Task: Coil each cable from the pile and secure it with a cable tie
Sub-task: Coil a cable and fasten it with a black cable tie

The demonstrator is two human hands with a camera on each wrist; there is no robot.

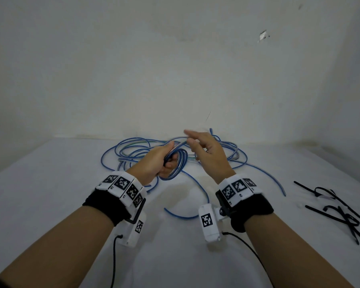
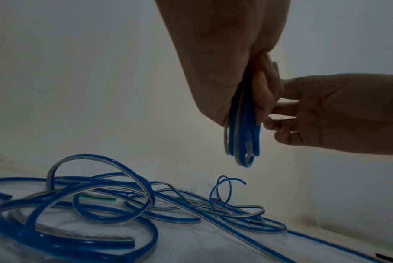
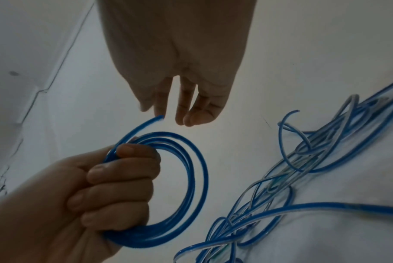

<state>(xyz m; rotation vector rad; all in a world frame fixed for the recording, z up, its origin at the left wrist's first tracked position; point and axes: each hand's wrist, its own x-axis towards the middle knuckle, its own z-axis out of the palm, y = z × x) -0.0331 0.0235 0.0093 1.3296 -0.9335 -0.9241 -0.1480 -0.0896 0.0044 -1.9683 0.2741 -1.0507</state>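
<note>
My left hand grips a small coil of blue cable, fingers curled round its several loops. The coil's free end sticks up toward my right hand. That hand hovers just right of the coil with its fingers fairly straight; the index tip is at the cable end and nothing is clasped. From the left wrist view the coil hangs edge-on below my left hand's fingers. The pile of loose blue-and-grey cables lies on the white table behind both hands.
Several black cable ties lie scattered at the table's right edge. A loose blue cable curves across the table between my wrists. A white wall stands directly behind the pile.
</note>
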